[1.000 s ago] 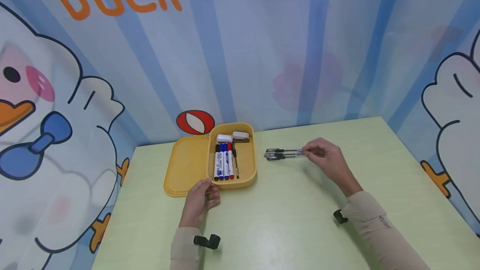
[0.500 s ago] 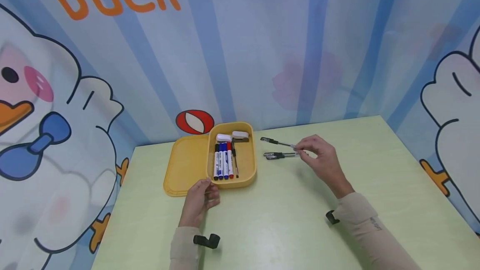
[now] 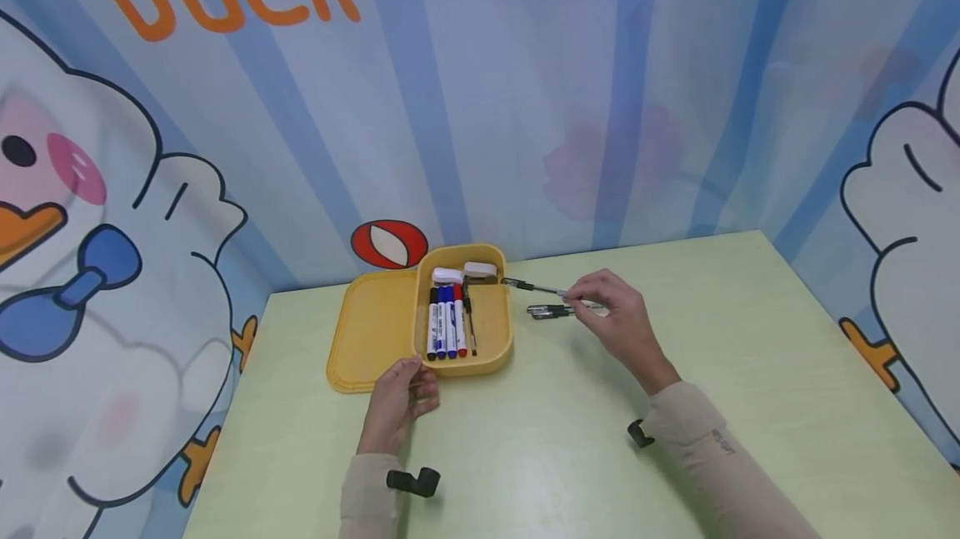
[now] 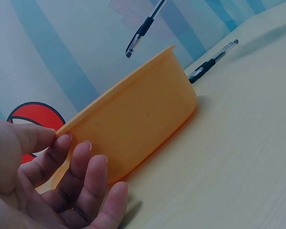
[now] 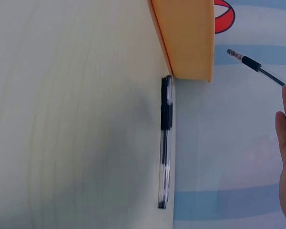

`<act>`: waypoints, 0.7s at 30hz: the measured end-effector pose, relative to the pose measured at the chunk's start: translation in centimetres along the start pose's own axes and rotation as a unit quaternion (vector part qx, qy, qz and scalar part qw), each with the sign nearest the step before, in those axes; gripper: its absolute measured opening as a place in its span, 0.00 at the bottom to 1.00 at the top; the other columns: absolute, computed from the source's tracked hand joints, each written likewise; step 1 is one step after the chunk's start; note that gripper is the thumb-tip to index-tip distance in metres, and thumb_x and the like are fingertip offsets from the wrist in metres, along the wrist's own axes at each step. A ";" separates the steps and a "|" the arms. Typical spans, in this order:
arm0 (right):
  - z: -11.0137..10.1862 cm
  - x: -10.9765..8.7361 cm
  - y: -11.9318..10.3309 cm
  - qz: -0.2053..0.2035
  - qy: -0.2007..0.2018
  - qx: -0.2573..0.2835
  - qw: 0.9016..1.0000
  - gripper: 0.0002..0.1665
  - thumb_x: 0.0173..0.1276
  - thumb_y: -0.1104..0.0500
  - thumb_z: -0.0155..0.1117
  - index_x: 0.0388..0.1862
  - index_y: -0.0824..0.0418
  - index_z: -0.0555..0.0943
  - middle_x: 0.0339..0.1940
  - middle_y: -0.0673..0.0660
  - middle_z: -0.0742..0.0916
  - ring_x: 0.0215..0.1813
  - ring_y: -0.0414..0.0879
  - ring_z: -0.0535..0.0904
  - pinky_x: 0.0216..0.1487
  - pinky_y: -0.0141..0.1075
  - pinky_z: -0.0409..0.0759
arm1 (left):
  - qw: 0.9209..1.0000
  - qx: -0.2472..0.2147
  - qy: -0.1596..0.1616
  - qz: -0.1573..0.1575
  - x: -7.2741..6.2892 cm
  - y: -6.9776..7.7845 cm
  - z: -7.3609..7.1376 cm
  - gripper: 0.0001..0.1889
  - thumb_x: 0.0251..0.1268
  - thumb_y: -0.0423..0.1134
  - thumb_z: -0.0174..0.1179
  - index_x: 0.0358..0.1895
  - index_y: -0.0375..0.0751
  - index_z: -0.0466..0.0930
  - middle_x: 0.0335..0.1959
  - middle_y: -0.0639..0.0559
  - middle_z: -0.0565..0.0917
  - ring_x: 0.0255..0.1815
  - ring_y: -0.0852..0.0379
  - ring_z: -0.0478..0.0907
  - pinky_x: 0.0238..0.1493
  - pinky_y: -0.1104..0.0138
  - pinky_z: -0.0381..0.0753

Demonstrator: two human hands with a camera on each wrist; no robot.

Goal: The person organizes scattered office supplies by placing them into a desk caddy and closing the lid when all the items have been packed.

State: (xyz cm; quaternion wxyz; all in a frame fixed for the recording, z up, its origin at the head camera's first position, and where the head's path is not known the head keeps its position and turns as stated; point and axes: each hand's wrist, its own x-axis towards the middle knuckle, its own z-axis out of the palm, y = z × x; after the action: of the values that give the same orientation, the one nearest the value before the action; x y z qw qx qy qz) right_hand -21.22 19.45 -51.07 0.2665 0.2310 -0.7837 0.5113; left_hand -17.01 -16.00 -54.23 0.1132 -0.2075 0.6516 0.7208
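My right hand (image 3: 613, 311) pinches a gel pen (image 3: 534, 286) by its clear end, the black-gripped end pointing left at the box's right rim. In the right wrist view that pen (image 5: 251, 63) is raised above the table. Below it on the table lie more black pens (image 3: 551, 311), side by side. My left hand (image 3: 397, 402) pinches the near left rim of a yellow plastic box (image 3: 491, 339) between thumb and index finger, as the left wrist view also shows, the other fingers loosely bent. Inside the box are several markers (image 3: 447, 322), one black pen (image 3: 470, 318) and two white-topped erasers (image 3: 480, 270).
A flat yellow lid (image 3: 371, 331) lies on the table to the left of the box, against its side. Behind the pale green table (image 3: 525, 456) rises a blue striped cloth backdrop (image 3: 517, 106) with duck drawings. A black camera mount (image 3: 415, 482) sits at the left wrist.
My right hand has lifted one pen off the group on the table and carried it left to the box's right edge. The left hand stays on the rim.
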 end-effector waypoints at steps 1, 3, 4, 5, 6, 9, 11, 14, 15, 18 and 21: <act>0.4 0.1 0.0 0.000 -0.001 0.002 1.000 0.12 0.62 0.72 0.73 0.41 0.58 0.89 0.43 0.54 0.86 0.47 0.48 0.83 0.52 0.26 0.81 | 1.000 0.000 0.000 -0.001 0.0 0.0 0.0 0.16 0.79 0.49 0.53 0.46 0.38 0.79 0.41 0.46 0.84 0.36 0.54 0.81 0.41 0.60 0.86; 1.2 0.2 -0.1 0.004 -0.003 0.005 1.000 0.12 0.61 0.73 0.72 0.40 0.61 0.88 0.42 0.57 0.86 0.46 0.50 0.83 0.52 0.28 0.83 | 1.000 -0.002 -0.001 -0.001 0.1 -0.1 -0.1 0.16 0.79 0.49 0.53 0.46 0.39 0.79 0.41 0.46 0.84 0.36 0.54 0.81 0.41 0.60 0.86; 1.6 0.3 -0.5 0.003 -0.003 0.005 1.000 0.11 0.61 0.74 0.72 0.40 0.62 0.88 0.42 0.58 0.85 0.46 0.51 0.83 0.51 0.30 0.84 | 1.000 -0.003 -0.001 -0.001 0.1 -0.2 -0.1 0.16 0.79 0.49 0.53 0.45 0.39 0.79 0.41 0.46 0.84 0.36 0.54 0.81 0.41 0.60 0.86; 1.8 0.5 -1.1 0.004 -0.005 0.005 1.000 0.11 0.61 0.75 0.72 0.39 0.63 0.88 0.41 0.59 0.85 0.46 0.51 0.83 0.50 0.33 0.85 | 1.000 -0.004 -0.002 -0.001 0.1 -0.2 -0.1 0.16 0.79 0.49 0.53 0.45 0.39 0.79 0.41 0.46 0.84 0.36 0.54 0.81 0.41 0.60 0.86; 2.2 0.6 -1.2 0.004 -0.008 0.003 1.000 0.10 0.61 0.75 0.72 0.39 0.63 0.88 0.41 0.58 0.85 0.46 0.50 0.83 0.50 0.33 0.85 | 1.000 -0.005 -0.002 -0.001 0.2 -0.3 -0.2 0.16 0.79 0.49 0.53 0.45 0.39 0.79 0.41 0.46 0.84 0.36 0.54 0.81 0.41 0.60 0.86; 3.1 1.0 -1.5 0.006 -0.022 -0.014 1.000 0.08 0.63 0.72 0.71 0.39 0.62 0.88 0.42 0.54 0.85 0.47 0.46 0.82 0.50 0.34 0.85 | 1.000 -0.006 -0.004 0.000 0.2 -0.3 -0.2 0.16 0.79 0.49 0.53 0.45 0.39 0.79 0.41 0.45 0.84 0.36 0.54 0.81 0.41 0.60 0.86; 3.6 1.3 -1.3 0.004 -0.034 -0.024 0.999 0.07 0.65 0.69 0.72 0.40 0.59 0.88 0.42 0.50 0.84 0.48 0.43 0.82 0.51 0.32 0.85 | 1.000 -0.007 -0.005 0.000 0.1 -0.3 -0.2 0.16 0.79 0.49 0.53 0.45 0.39 0.79 0.40 0.46 0.84 0.36 0.54 0.81 0.41 0.60 0.86; 4.6 1.7 -1.0 0.006 -0.049 -0.033 0.998 0.08 0.66 0.68 0.71 0.40 0.57 0.87 0.42 0.49 0.84 0.47 0.42 0.82 0.49 0.36 0.86 | 1.000 -0.007 -0.005 0.003 0.1 -0.1 -0.2 0.16 0.79 0.49 0.53 0.45 0.38 0.79 0.40 0.47 0.84 0.36 0.54 0.80 0.41 0.60 0.86; 4.9 1.9 -1.1 0.006 -0.052 -0.033 0.998 0.08 0.66 0.68 0.71 0.40 0.57 0.87 0.42 0.50 0.84 0.46 0.42 0.82 0.49 0.38 0.86 | 1.000 -0.008 -0.005 0.004 0.1 -0.1 -0.2 0.16 0.80 0.49 0.52 0.45 0.38 0.79 0.39 0.47 0.84 0.36 0.54 0.80 0.41 0.60 0.86; 5.8 2.2 -1.0 0.008 -0.059 -0.030 0.998 0.08 0.65 0.70 0.70 0.40 0.59 0.87 0.41 0.52 0.83 0.44 0.43 0.83 0.47 0.41 0.87 | 1.000 -0.008 -0.004 0.005 0.1 0.0 -0.1 0.15 0.80 0.48 0.52 0.45 0.38 0.79 0.39 0.47 0.84 0.36 0.54 0.80 0.40 0.60 0.86; 6.5 2.5 -0.9 0.006 -0.062 -0.031 0.998 0.06 0.65 0.71 0.69 0.40 0.63 0.87 0.41 0.53 0.83 0.44 0.45 0.84 0.47 0.40 0.87 | 1.000 -0.008 -0.006 0.008 0.0 -0.1 0.0 0.16 0.80 0.48 0.52 0.45 0.37 0.78 0.38 0.47 0.84 0.35 0.54 0.80 0.40 0.59 0.86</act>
State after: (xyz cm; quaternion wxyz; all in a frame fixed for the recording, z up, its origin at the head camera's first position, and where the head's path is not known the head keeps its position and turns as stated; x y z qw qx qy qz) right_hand -23.73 12.91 -51.04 0.2212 0.2488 -0.8156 0.4732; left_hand -17.00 -16.04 -54.30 0.1096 -0.1988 0.6470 0.7279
